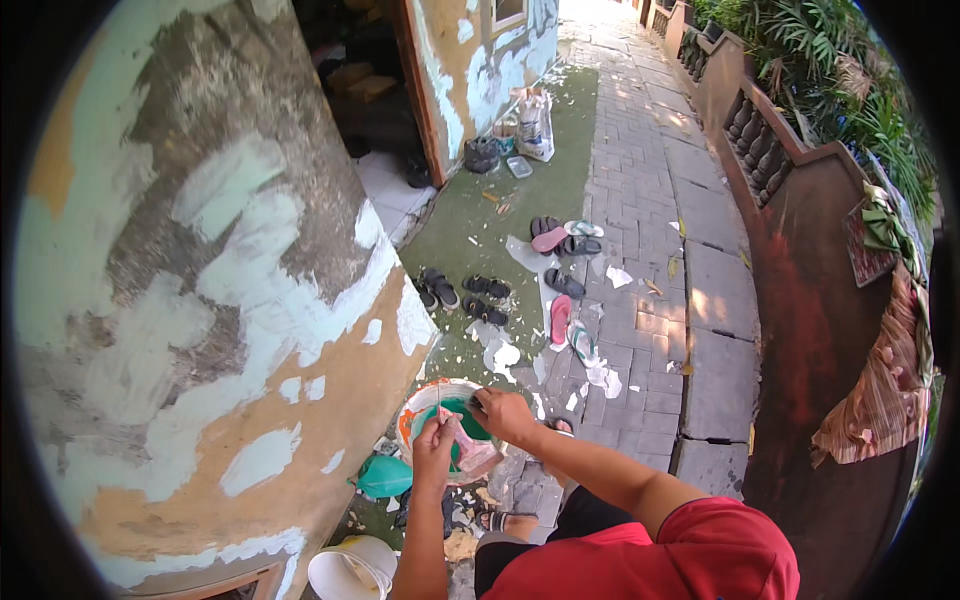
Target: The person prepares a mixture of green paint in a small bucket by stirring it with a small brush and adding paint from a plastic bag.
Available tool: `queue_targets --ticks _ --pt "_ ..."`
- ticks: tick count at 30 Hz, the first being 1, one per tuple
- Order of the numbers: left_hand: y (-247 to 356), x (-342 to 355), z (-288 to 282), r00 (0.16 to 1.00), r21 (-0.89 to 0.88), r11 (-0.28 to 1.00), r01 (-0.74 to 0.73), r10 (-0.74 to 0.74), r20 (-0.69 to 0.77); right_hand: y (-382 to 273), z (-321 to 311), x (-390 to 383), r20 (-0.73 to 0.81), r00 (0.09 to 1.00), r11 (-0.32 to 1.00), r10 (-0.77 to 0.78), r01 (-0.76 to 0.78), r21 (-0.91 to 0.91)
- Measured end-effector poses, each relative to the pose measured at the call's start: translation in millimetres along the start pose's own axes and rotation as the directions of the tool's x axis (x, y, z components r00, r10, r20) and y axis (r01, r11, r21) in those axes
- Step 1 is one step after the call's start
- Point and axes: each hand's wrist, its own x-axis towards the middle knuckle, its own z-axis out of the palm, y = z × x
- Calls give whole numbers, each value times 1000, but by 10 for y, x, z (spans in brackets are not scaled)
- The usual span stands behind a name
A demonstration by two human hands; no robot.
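Note:
A round bucket (405,425) with an orange-smeared pale rim and a green inside stands by the foot of the wall. Both my hands are over it. My left hand (433,452) is closed round a thin, flat tool, its narrow edge pointing up; it looks like a scraper. Just to its right, my right hand (507,417) has its fingers curled at the far rim around something small and dark that I cannot make out. A pinkish, whitish-smeared piece (477,455) lies across the bucket's near right side, below my hands.
A patchy scraped wall (300,380) rises close on my left. Beside the bucket are a green bag (385,477) and a white pail (352,568). Several sandals (560,318) and white flakes lie ahead. Farther off are a doorway (385,120) and a white sack (534,125).

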Motion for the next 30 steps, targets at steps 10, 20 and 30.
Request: queue_targets --ticks 10,20,30 --pt "777 101 1694 996 129 990 -56 47 74 874 -1569 -158 -172 985 998 14 -3 66" --pt "1100 955 3474 981 133 973 -191 183 67 2457 -3106 172 -189 981 999 -39 37 -17" --pt "1549 2091 5353 949 134 961 -242 205 241 3780 -4426 731 -368 923 993 115 -94 74"
